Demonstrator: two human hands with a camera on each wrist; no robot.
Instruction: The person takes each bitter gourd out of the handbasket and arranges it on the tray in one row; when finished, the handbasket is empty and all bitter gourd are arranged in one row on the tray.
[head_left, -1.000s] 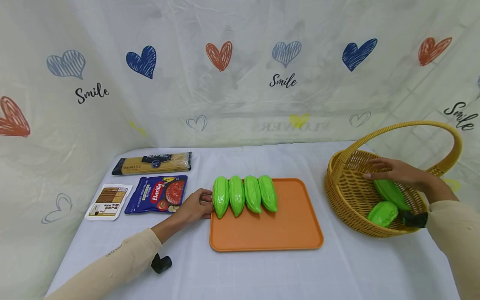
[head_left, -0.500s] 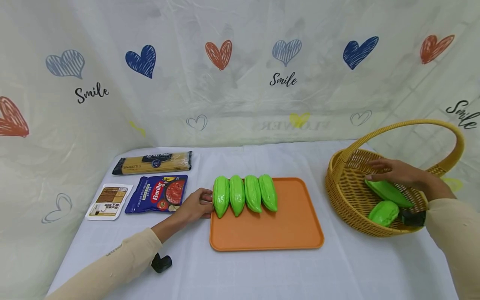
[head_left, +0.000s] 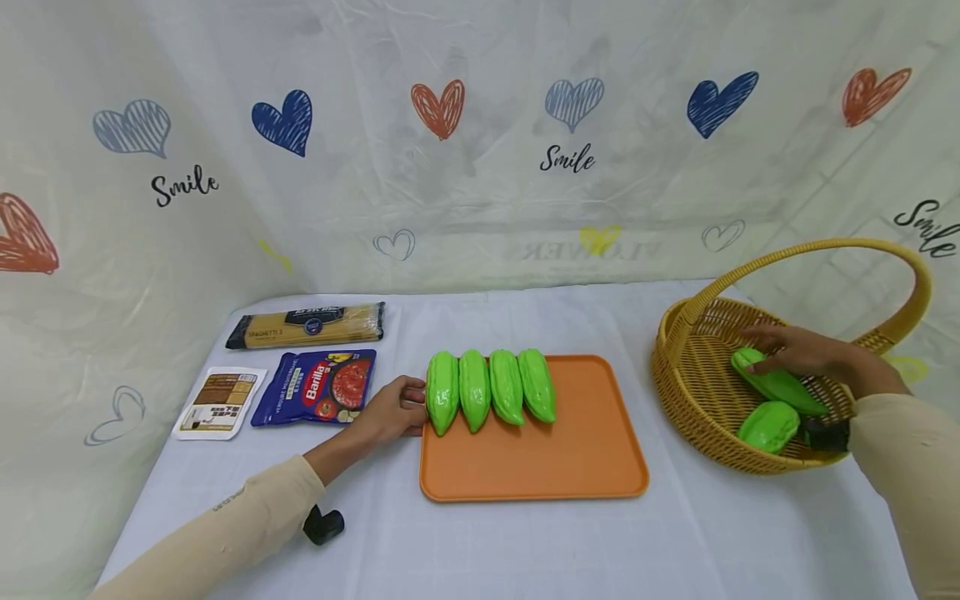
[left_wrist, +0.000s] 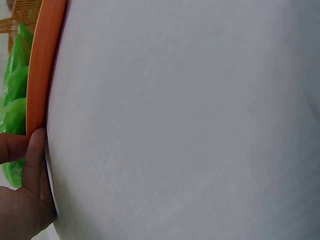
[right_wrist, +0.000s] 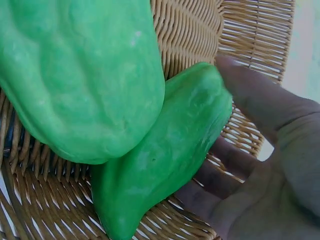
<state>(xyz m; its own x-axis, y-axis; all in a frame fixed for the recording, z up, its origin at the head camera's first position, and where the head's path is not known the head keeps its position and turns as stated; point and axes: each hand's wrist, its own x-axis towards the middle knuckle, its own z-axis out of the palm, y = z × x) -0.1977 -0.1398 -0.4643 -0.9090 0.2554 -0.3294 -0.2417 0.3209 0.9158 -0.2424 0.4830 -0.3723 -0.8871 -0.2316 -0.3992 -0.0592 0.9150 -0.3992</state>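
In the head view, my left hand is at the left edge of an orange tray. The left wrist view shows its thumb and fingers pinching the tray's rim. Several glossy green bitter melons lie side by side along the tray's back left. My right hand reaches into a wicker basket and grips a long bitter melon, thumb on one side and fingers on the other in the right wrist view. A second bitter melon lies beside it, nearer the front.
Left of the tray lie a spaghetti pack, a blue Barilla sauce pouch and a flat white-and-brown packet. The basket's tall handle arches over its opening. A heart-printed curtain hangs behind the table.
My right hand has moved slightly down and closed round the long bitter melon, which shifted a little within the basket. My left hand has stayed at the tray.
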